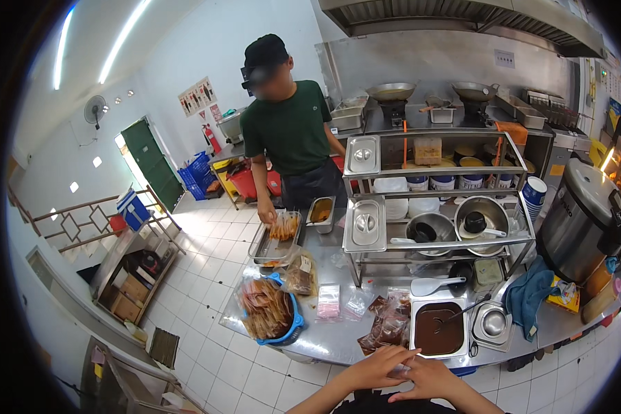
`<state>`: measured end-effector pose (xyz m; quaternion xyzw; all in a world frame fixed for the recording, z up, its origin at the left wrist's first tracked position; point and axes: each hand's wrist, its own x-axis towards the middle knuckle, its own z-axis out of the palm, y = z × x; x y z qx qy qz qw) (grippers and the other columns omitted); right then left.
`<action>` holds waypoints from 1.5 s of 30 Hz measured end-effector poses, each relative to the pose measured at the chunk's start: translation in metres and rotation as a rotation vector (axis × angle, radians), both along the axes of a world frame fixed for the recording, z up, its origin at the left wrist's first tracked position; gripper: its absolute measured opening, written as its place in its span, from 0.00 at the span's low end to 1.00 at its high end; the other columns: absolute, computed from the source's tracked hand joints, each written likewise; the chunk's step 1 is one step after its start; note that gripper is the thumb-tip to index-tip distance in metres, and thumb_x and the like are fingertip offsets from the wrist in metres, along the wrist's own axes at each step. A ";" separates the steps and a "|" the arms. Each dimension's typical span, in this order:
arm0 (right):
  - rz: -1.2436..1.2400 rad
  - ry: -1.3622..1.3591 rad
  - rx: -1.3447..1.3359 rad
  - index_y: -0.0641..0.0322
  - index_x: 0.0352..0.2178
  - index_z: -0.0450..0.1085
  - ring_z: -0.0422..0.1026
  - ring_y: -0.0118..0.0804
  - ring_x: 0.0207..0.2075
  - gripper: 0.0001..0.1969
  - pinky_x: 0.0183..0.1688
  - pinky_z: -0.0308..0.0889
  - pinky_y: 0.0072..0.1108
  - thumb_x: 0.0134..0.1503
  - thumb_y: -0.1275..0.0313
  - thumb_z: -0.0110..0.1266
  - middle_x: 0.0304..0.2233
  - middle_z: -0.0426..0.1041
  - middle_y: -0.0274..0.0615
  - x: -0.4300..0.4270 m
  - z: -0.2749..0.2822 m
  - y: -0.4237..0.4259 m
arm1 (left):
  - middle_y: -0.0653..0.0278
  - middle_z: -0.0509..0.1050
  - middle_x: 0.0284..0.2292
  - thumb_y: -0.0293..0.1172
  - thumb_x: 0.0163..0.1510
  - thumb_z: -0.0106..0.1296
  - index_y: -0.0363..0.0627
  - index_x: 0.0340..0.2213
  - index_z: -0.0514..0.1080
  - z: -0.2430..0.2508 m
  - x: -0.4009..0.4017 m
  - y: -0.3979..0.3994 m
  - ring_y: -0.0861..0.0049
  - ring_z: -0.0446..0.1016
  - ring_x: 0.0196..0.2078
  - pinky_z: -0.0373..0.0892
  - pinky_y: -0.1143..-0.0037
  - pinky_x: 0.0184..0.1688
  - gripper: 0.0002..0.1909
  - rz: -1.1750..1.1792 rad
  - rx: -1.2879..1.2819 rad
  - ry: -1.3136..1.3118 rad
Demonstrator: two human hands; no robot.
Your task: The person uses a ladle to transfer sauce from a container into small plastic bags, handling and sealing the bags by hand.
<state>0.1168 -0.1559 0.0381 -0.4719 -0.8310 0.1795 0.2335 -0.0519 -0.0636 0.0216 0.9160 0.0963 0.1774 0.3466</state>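
My left hand (378,366) and my right hand (428,376) meet at the steel table's front edge, fingers overlapping around what looks like a small clear plastic bag, partly hidden. Just beyond them is a square steel pan of brown sauce (439,329) with a ladle (463,313) in it. Left of the pan lie filled plastic bags of brown sauce (388,323). Farther left are a stack of small plastic bags (329,301) and a blue basket (299,322) heaped with packed bags. A lidded steel container (493,322) sits right of the sauce pan.
A co-worker (290,124) in a green shirt reaches into a steel tray (259,248) across the table. A steel rack (440,246) holds bowls and lids. A blue cloth (529,292) and a large rice cooker (574,222) stand to the right. Scissors (473,349) lie near the edge.
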 end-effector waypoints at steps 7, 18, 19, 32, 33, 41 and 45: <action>-0.205 0.556 0.215 0.57 0.32 0.73 0.74 0.34 0.23 0.16 0.26 0.68 0.20 0.48 0.57 0.55 0.23 0.74 0.41 0.002 -0.021 -0.006 | 0.56 0.63 0.38 0.31 0.47 0.54 0.38 0.44 0.60 -0.010 -0.006 -0.006 0.64 0.64 0.41 0.62 0.73 0.44 0.24 0.036 -0.278 -0.102; -0.175 0.374 0.148 0.57 0.33 0.73 0.74 0.38 0.30 0.18 0.30 0.69 0.22 0.42 0.58 0.59 0.32 0.73 0.43 0.011 0.015 -0.008 | 0.55 0.62 0.39 0.32 0.45 0.56 0.38 0.46 0.57 -0.014 -0.004 -0.013 0.66 0.62 0.41 0.60 0.74 0.45 0.28 0.129 -0.302 -0.177; -0.173 0.376 0.147 0.57 0.33 0.73 0.74 0.38 0.30 0.18 0.30 0.69 0.22 0.42 0.58 0.59 0.32 0.73 0.43 0.008 0.017 -0.005 | 0.55 0.62 0.39 0.32 0.45 0.56 0.38 0.46 0.57 -0.017 -0.004 -0.013 0.66 0.62 0.41 0.60 0.74 0.45 0.28 0.131 -0.302 -0.175; 0.015 0.180 -0.401 0.53 0.36 0.72 0.74 0.41 0.28 0.23 0.31 0.68 0.24 0.45 0.49 0.55 0.33 0.74 0.41 0.012 0.003 0.006 | 0.54 0.61 0.42 0.35 0.47 0.54 0.38 0.48 0.57 -0.033 -0.009 -0.015 0.63 0.61 0.45 0.60 0.71 0.46 0.29 0.079 -0.274 -0.072; -0.088 0.281 -0.420 0.54 0.36 0.73 0.74 0.38 0.26 0.20 0.29 0.68 0.21 0.46 0.53 0.56 0.32 0.75 0.43 0.013 0.002 0.002 | 0.54 0.61 0.41 0.35 0.47 0.55 0.38 0.48 0.57 -0.035 -0.008 -0.016 0.64 0.62 0.44 0.60 0.71 0.47 0.29 0.096 -0.316 -0.067; -1.233 0.925 0.390 0.65 0.44 0.62 0.62 0.26 0.34 0.15 0.37 0.57 0.16 0.56 0.71 0.43 0.39 0.64 0.39 0.108 -0.081 0.018 | 0.55 0.58 0.42 0.28 0.48 0.52 0.36 0.50 0.54 -0.040 -0.032 -0.013 0.68 0.60 0.45 0.56 0.73 0.51 0.29 0.349 -0.391 -0.206; -1.326 1.126 0.029 0.63 0.43 0.66 0.60 0.26 0.32 0.15 0.38 0.56 0.16 0.57 0.65 0.46 0.34 0.63 0.38 0.155 -0.147 0.044 | 0.54 0.58 0.44 0.27 0.47 0.53 0.36 0.49 0.55 -0.049 -0.034 -0.008 0.65 0.59 0.48 0.55 0.73 0.53 0.29 0.370 -0.455 -0.244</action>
